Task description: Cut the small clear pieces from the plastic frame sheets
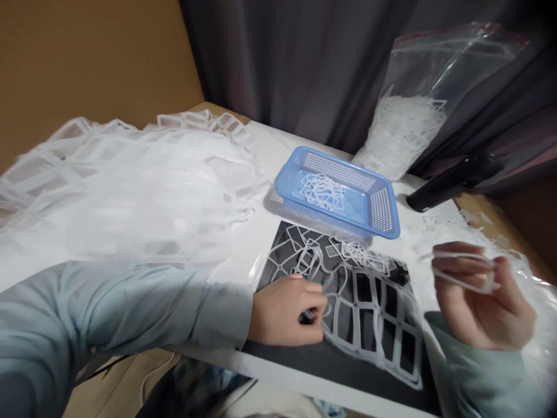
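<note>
My right hand [485, 307] is raised at the right, palm up. It pinches a thin white rectangular plastic frame [463, 255] between thumb and fingers. My left hand [287, 310] rests over the black mat [287, 360] with its fingers curled closed. Something dark shows in the gap of its fingers, but I cannot make out what. To the right of that hand lies a translucent white sheet of joined frames [369, 305] on the mat. Beyond it sits a small heap of loose white frames [359, 255], with further loose frames [307, 255] farther left.
A blue basket [387, 217] holding white frames stands behind the mat. Translucent sheets [143, 191] are piled high at the left. At the back right stand a clear zip bag [400, 128] of white pieces and a black cylindrical object [452, 183]. White scraps [456, 229] lie at the right.
</note>
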Motion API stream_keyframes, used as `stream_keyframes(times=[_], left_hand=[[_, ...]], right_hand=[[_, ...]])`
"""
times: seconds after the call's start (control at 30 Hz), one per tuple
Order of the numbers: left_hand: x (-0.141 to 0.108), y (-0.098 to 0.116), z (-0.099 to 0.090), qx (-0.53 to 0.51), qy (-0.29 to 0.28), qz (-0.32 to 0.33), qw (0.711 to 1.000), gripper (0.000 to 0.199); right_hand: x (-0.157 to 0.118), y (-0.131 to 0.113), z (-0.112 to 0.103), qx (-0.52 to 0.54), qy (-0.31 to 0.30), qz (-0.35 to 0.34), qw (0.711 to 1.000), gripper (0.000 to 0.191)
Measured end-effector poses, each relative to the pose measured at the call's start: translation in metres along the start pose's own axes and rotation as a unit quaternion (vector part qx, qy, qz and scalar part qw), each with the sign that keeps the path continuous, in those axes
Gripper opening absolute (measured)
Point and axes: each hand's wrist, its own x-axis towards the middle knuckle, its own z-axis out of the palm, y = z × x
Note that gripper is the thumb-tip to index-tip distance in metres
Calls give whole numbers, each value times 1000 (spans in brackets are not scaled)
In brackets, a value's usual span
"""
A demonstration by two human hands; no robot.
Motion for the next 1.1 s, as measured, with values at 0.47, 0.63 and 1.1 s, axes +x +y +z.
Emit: stream_keyframes(times=[0.47,0.63,1.1], left_hand=[[0,4,-1,3,28,-16,999,34],[-1,1,2,4,35,-18,999,34],[-1,1,2,14,35,9,999,25]], right_hand=[[-15,19,3,-686,-197,-213,667,7],[-21,24,4,-636,-161,-160,738,10],[-52,82,8,-511,-261,22,818,23]])
